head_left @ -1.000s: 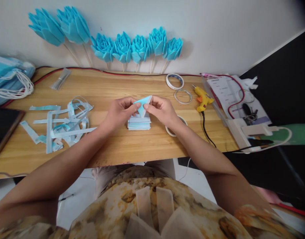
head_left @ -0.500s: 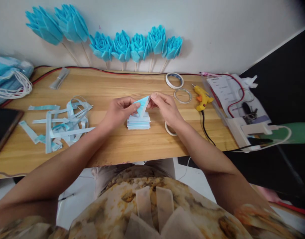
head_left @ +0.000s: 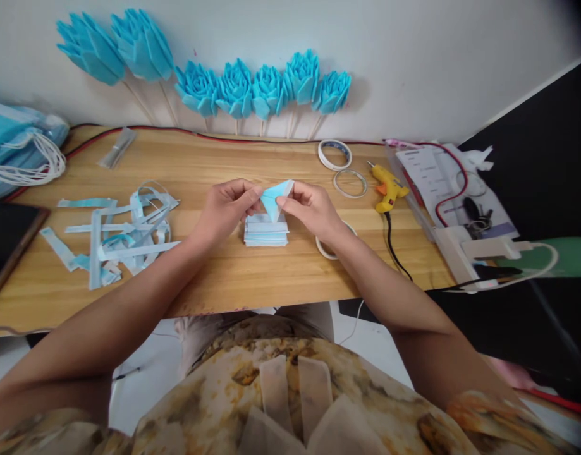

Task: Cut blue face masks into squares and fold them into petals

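Both my hands pinch a small folded blue triangle [head_left: 274, 196] above the middle of the wooden table [head_left: 233, 278]. My left hand [head_left: 226, 207] grips its left corner with closed fingers. My right hand [head_left: 308, 208] holds its right edge between thumb and fingers. Directly beneath the triangle lies a stack of cut blue-and-white squares [head_left: 266, 231]. A tape roll [head_left: 329, 248] sits partly hidden under my right wrist.
Cut mask strips [head_left: 119, 230] lie at the left, a pack of masks [head_left: 19, 148] at the far left. Blue fabric flowers [head_left: 252, 91] lean on the wall. Two tape rolls [head_left: 335, 155], a yellow glue gun [head_left: 387, 186] and a white tray [head_left: 454, 202] sit to the right.
My right hand slid from the triangle's upper tip down onto its right edge. The triangle tilted flatter. My left hand kept its grip.
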`<action>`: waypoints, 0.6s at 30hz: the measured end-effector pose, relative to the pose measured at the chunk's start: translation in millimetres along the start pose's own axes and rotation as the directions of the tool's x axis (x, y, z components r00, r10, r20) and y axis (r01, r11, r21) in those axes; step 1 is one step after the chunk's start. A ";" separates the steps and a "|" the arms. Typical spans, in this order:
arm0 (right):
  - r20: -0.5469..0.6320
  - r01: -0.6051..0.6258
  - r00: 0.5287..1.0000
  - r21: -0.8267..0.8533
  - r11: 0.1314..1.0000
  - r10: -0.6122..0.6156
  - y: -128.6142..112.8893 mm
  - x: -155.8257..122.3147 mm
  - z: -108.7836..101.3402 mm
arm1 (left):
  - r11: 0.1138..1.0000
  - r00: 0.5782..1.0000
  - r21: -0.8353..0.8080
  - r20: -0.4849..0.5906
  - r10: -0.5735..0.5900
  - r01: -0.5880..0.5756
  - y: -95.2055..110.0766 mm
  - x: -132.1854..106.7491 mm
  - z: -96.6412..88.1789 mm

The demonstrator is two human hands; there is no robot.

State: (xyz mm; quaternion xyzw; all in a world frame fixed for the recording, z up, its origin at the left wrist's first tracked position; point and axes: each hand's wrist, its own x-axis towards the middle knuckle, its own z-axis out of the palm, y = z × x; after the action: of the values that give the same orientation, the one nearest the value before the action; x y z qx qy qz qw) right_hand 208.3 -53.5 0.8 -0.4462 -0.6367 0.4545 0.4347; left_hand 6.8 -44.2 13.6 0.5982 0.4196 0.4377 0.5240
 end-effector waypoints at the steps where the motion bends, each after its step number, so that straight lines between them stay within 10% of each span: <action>1: -0.002 0.007 1.000 -0.007 1.000 -0.007 0.0 0.1 0.0 | 1.000 1.000 0.002 -0.001 -0.002 0.002 -0.1 0.2 -0.4; 18: 0.020 -0.004 1.000 0.033 0.999 0.003 -4.1 -2.7 4.8 | 0.996 0.985 0.073 0.164 -0.055 0.043 3.5 -2.3 2.8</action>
State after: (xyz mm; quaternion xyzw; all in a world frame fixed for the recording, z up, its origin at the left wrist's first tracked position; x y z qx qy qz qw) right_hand 203.6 -57.9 3.4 -0.4356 -0.6325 0.4702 0.4348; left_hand 9.0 -47.5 16.7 0.6398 0.4041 0.3587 0.5465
